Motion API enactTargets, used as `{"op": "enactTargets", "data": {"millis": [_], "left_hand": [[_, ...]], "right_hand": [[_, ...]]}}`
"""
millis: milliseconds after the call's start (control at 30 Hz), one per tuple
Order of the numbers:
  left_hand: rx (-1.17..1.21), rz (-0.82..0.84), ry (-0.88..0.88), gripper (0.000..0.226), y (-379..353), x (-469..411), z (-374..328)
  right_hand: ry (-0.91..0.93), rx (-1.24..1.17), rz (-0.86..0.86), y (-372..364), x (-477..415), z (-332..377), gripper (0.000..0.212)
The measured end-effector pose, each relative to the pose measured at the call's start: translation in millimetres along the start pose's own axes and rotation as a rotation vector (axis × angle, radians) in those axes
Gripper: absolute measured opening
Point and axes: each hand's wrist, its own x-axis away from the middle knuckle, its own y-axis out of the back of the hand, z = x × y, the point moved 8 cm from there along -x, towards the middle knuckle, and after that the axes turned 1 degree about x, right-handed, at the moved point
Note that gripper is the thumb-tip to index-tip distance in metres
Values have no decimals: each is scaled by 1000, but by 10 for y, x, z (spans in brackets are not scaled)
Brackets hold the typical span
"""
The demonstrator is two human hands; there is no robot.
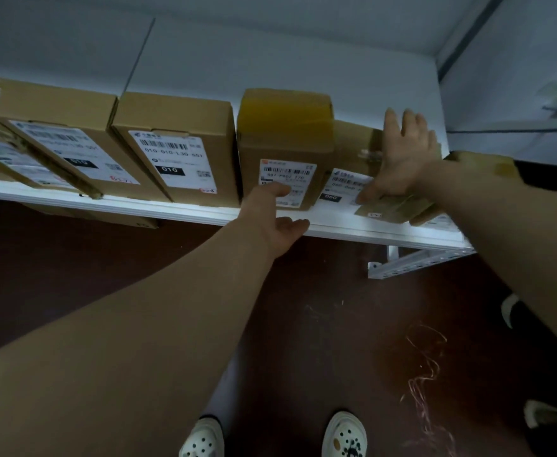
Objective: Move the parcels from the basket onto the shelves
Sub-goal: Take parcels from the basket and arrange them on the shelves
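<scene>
Across the top of my feed runs the pale wall (270,44), and below it the dark brown floor (336,324), scuffed with light scratches on the right. Between them the white shelf (171,209) slants down to the right, resting there on a perforated metal bracket (412,262).

The parcels stand in a row on the shelf, labels facing me. At far left, several leaning boxes (56,136) tilt against each other. Beside them is an upright box with a 010 label (178,127), then a taped box (283,133) with yellow tape over its top. Just right of that, and touching it, is a lower parcel with a 060 label (349,150), near the shelf's right end. Another cardboard edge (105,214) shows just under the shelf, in shadow.

The right forearm crosses in front of a further brown taped parcel (481,163), so I cannot tell what that one rests on.

The right hand (402,153) lies flat on the 060 parcel, fingers straight and spread, thumb down by the label, hiding much of the parcel. The left hand (277,212) holds nothing: its thumb touches the taped box's label, and its fingers curl loosely at the shelf's front edge.

At the bottom I see two white clogs (344,437) on the floor.
</scene>
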Motion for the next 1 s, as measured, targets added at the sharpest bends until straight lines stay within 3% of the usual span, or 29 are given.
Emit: {"op": "enactTargets", "data": {"millis": [133, 400, 600, 667, 733, 767, 833, 933, 1000], "left_hand": [[-8, -22, -20, 33, 4, -52, -6], [-24, -17, -36, 35, 16, -93, -10], [9, -49, -1, 29, 136, -73, 15], [52, -89, 3, 32, 297, -56, 3], [98, -144, -11, 41, 501, -32, -50], [125, -182, -27, 42, 627, -17, -105], [186, -250, -70, 44, 868, 15, -242], [266, -315, -158, 47, 1213, 42, -520], [329, -321, -214, 52, 1401, 33, -693]], "right_hand": [[32, 27, 85, -106, -176, -136, 146], [116, -2, 44, -122, -167, -210, 117], [77, -1, 66, -178, -82, -198, 128], [41, -175, -162, -51, 147, -154, 100], [106, -497, -458, 64, 539, 6, 53], [142, -694, -493, 33, 706, 150, 36], [47, -1124, -280, -268, 844, 506, 29], [-307, -1717, 301, -865, 921, 1242, 17], [-473, -2038, 530, -1043, 963, 1660, 19]]}}
